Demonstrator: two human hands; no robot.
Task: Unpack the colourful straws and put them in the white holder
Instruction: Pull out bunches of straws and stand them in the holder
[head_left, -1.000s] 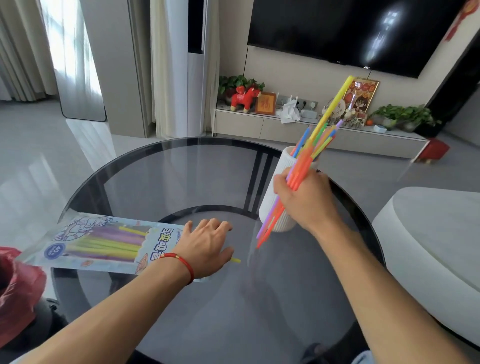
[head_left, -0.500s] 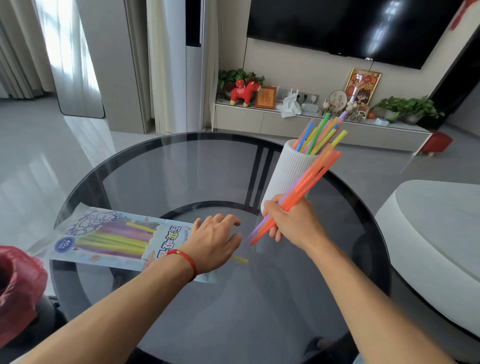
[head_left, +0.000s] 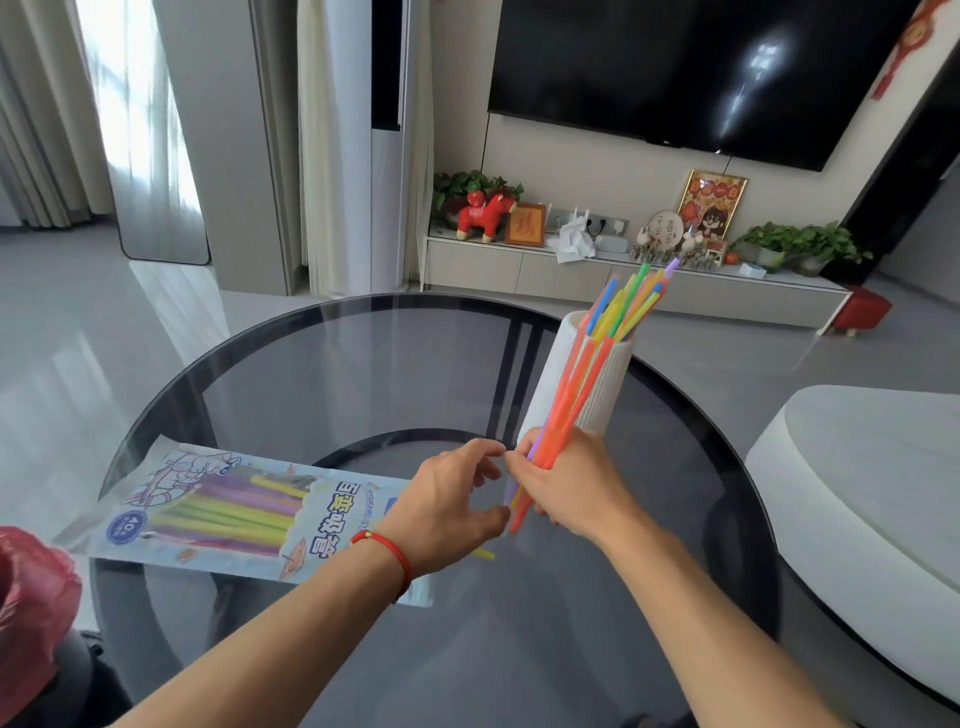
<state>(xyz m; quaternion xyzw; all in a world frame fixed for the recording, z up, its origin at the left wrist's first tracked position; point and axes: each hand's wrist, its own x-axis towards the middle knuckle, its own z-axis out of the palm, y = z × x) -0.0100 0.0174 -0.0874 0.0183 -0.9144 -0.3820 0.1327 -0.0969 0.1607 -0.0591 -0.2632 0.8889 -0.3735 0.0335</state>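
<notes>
Straws (head_left: 566, 405), mostly orange, bunched in the clenched right hand (head_left: 571, 483) in front of the white holder (head_left: 613, 384), tips angled at its rim, likely for loading. Left hand (head_left: 447, 499) alongside, fingers loosely spread, holding nothing, apparently to even the bundle's lower ends. Packet (head_left: 223, 514) flat on the glass table (head_left: 322, 364), more straws inside.

Holder (head_left: 558, 395): white, fine vertical ribbing
Straws in holder (head_left: 626, 304): green, yellow, blue, orange, purple
Straw bunch (head_left: 569, 400) in front of holder: mostly orange-red, one purple, one yellow at the lower ends
Packet (head_left: 234, 512) left of holder: clear with pale blue print, blue characters, a blue round badge; yellow-green and purple straws inside
Loose straw (head_left: 484, 554) at the packet's right end: yellow
Wrist cord (head_left: 387, 551): red
Counter (head_left: 363, 374): smoked grey glass, black rim
Bag (head_left: 31, 597) left of packet: red
</notes>
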